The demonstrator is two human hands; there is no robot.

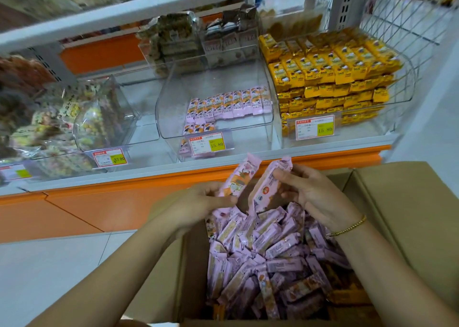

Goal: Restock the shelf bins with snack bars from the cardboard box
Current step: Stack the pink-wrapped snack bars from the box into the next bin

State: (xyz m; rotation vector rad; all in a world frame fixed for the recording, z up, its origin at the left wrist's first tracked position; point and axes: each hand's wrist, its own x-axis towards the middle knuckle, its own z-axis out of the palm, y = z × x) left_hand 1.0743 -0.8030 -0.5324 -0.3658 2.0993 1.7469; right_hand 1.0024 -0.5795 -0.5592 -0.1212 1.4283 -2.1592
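An open cardboard box (407, 217) fills the lower right, packed with several pink snack bars (273, 257). Above its far end, my left hand (198, 202) grips one pink bar (239, 177) that points up toward the shelf. My right hand (313, 192) pinches a second pink bar (269, 185) beside it. Straight ahead on the shelf sits a clear bin (171, 103), with a single row of the same pink bars (228, 103) lying on its floor and a few more at its front.
A clear bin at the right holds stacked yellow bars (330, 78). Another bin at the left holds mixed wrapped snacks (94, 118). Price tags (207, 144) hang on the bin fronts. An orange shelf edge (173, 175) runs between the box and the bins.
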